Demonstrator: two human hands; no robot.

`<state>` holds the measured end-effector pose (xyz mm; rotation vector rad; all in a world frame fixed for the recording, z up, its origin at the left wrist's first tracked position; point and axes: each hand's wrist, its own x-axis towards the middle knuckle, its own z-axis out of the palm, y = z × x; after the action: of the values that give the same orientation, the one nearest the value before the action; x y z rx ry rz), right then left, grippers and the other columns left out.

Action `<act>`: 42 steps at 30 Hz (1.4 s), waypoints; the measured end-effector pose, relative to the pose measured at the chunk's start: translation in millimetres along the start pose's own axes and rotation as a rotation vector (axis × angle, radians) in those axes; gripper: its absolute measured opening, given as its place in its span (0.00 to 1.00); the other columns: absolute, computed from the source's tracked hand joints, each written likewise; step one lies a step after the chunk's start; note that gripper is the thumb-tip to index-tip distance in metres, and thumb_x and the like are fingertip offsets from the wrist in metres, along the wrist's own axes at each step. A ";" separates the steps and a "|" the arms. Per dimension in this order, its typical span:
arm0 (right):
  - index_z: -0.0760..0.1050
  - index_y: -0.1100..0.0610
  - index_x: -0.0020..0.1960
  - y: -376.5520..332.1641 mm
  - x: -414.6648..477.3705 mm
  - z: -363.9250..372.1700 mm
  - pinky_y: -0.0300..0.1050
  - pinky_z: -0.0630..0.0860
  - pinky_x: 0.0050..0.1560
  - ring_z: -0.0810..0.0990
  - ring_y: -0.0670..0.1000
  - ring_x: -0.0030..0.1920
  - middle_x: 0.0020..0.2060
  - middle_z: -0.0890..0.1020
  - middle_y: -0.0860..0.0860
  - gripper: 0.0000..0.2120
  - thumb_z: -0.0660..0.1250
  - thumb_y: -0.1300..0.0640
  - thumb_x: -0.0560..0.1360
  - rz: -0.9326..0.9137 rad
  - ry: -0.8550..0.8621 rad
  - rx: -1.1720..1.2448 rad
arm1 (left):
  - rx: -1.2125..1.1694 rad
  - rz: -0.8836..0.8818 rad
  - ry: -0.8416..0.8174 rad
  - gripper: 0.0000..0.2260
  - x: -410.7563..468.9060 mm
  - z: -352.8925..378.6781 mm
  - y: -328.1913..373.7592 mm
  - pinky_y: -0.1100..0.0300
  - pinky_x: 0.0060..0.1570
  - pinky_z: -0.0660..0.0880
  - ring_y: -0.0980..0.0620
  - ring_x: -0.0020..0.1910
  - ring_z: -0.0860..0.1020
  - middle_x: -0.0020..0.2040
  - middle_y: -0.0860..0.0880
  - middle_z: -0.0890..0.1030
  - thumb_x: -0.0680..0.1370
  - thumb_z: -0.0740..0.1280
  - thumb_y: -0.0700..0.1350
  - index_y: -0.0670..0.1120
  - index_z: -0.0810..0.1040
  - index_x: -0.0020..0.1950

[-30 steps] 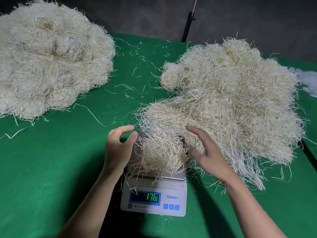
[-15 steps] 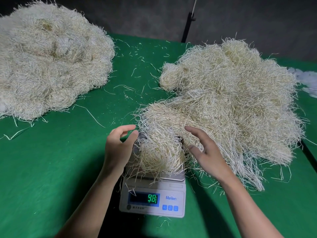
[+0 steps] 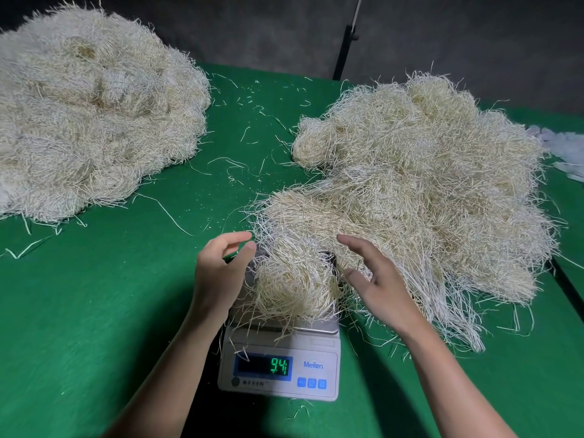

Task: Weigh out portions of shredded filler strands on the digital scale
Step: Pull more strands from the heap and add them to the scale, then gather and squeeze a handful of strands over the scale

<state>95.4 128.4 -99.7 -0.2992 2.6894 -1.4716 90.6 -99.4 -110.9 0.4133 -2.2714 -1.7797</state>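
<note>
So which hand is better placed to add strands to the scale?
Probably the right hand: it hovers at the right pile spilling onto the scale. The left hand is across the scale, farther from it.

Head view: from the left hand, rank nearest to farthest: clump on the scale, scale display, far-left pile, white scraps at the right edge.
1. clump on the scale, just right of the left hand
2. scale display, toward the person
3. far-left pile, up and left
4. white scraps, far right edge

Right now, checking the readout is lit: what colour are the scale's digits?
Green digits, seen in the head view.
</note>
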 end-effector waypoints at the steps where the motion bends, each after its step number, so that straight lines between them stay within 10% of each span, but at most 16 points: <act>1: 0.63 0.33 0.61 1.4 0.3 0.2 0.36 0.57 0.67 0.62 0.27 0.62 0.62 0.67 0.31 0.28 0.62 0.65 0.77 0.006 -0.003 -0.002 | 0.003 0.007 -0.003 0.10 0.0 0.2 0.0 0.53 0.54 0.76 0.52 0.52 0.78 0.52 0.51 0.81 0.75 0.67 0.43 0.60 0.76 0.45; 5: 0.58 0.29 0.64 1.8 0.5 3.1 0.49 0.57 0.72 0.62 0.34 0.67 0.67 0.64 0.34 0.26 0.66 0.50 0.75 0.028 -0.024 0.010 | -0.010 0.012 -0.005 0.09 2.3 2.5 -5.2 0.55 0.54 0.75 0.53 0.54 0.78 0.53 0.52 0.81 0.75 0.68 0.43 0.59 0.76 0.47; 8: 0.37 0.27 0.70 3.4 4.2 16.4 0.55 0.44 0.71 0.42 0.43 0.75 0.74 0.41 0.36 0.54 0.68 0.25 0.55 0.096 -0.129 -0.060 | -0.027 0.010 -0.037 0.18 5.6 6.8 -12.8 0.58 0.60 0.69 0.54 0.63 0.73 0.65 0.54 0.74 0.77 0.66 0.46 0.55 0.71 0.66; 14: 0.21 0.32 0.65 13.6 20.0 79.2 0.58 0.30 0.68 0.28 0.54 0.72 0.70 0.25 0.46 0.69 0.71 0.27 0.45 0.191 -0.100 -0.305 | 0.222 0.211 -0.410 0.26 14.7 26.8 -20.9 0.50 0.71 0.48 0.63 0.74 0.50 0.77 0.59 0.51 0.80 0.59 0.51 0.60 0.54 0.75; 19: 0.51 0.45 0.75 21.5 26.6 107.0 0.56 0.51 0.75 0.57 0.53 0.74 0.73 0.62 0.51 0.42 0.72 0.50 0.69 0.124 0.058 -0.354 | 0.225 0.113 -0.390 0.11 7.2 31.6 -28.5 0.69 0.52 0.70 0.58 0.61 0.74 0.59 0.58 0.77 0.80 0.61 0.49 0.53 0.73 0.62; 22: 0.71 0.52 0.61 10.7 38.5 92.2 0.47 0.74 0.57 0.76 0.52 0.56 0.55 0.78 0.47 0.22 0.69 0.63 0.69 0.072 0.176 -0.113 | -0.077 -0.026 -0.109 0.20 4.4 26.5 -17.5 0.58 0.59 0.72 0.51 0.64 0.72 0.64 0.52 0.75 0.77 0.64 0.54 0.53 0.69 0.68; 25: 0.71 0.41 0.55 -16.4 54.4 63.6 0.38 0.76 0.46 0.76 0.41 0.43 0.46 0.76 0.31 0.23 0.67 0.67 0.71 0.002 0.296 0.163 | -0.355 -0.093 -0.152 0.33 -6.4 21.3 1.2 0.45 0.71 0.59 0.68 0.69 0.61 0.74 0.64 0.56 0.76 0.63 0.60 0.59 0.50 0.77; 27: 0.71 0.43 0.58 -33.2 61.4 50.0 0.30 0.71 0.48 0.74 0.35 0.44 0.45 0.73 0.27 0.23 0.67 0.67 0.71 -0.067 0.276 0.160 | -0.343 -0.048 -0.342 0.34 -4.3 26.2 15.6 0.46 0.72 0.59 0.76 0.66 0.59 0.73 0.71 0.51 0.80 0.62 0.43 0.65 0.44 0.75; 30: 0.71 0.46 0.53 -56.2 63.0 39.4 0.35 0.69 0.44 0.74 0.40 0.44 0.45 0.75 0.38 0.16 0.67 0.63 0.70 -0.211 0.115 -0.024 | -0.545 -0.237 -0.438 0.18 25.7 41.8 54.8 0.54 0.60 0.72 0.54 0.60 0.75 0.59 0.46 0.78 0.78 0.66 0.47 0.54 0.70 0.67; 33: 0.67 0.46 0.59 -65.4 59.5 26.4 0.41 0.68 0.52 0.71 0.42 0.51 0.52 0.73 0.43 0.18 0.65 0.50 0.70 -0.288 0.082 -0.095 | -0.825 -0.439 -0.426 0.10 51.7 53.8 88.7 0.55 0.41 0.78 0.45 0.36 0.80 0.34 0.45 0.79 0.73 0.70 0.47 0.42 0.75 0.41; 36: 0.45 0.37 0.74 -66.1 46.8 32.6 0.52 0.52 0.72 0.50 0.45 0.74 0.74 0.50 0.39 0.38 0.61 0.37 0.71 -0.288 0.143 -0.081 | -0.758 -0.435 -0.215 0.09 53.5 70.4 94.3 0.55 0.44 0.74 0.44 0.45 0.80 0.44 0.41 0.79 0.79 0.63 0.46 0.40 0.76 0.47; 38: 0.37 0.30 0.72 -69.5 51.4 33.3 0.60 0.39 0.71 0.35 0.47 0.75 0.74 0.35 0.38 0.34 0.54 0.33 0.73 -0.270 0.246 -0.154 | -0.725 -0.309 -0.257 0.12 36.9 84.6 91.7 0.60 0.50 0.75 0.54 0.50 0.80 0.53 0.47 0.79 0.79 0.61 0.49 0.44 0.75 0.57; 42: 0.40 0.27 0.69 -74.4 87.1 -11.1 0.61 0.47 0.74 0.37 0.43 0.74 0.71 0.36 0.33 0.29 0.55 0.40 0.78 0.006 0.267 0.065 | -0.730 -0.407 -0.272 0.33 14.6 108.2 103.5 0.47 0.63 0.70 0.48 0.66 0.71 0.70 0.47 0.70 0.74 0.57 0.68 0.47 0.66 0.72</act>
<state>19.0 81.3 -27.9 -0.0969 2.8285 -1.7049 31.1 16.8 -36.1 0.5266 -1.5571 -2.8389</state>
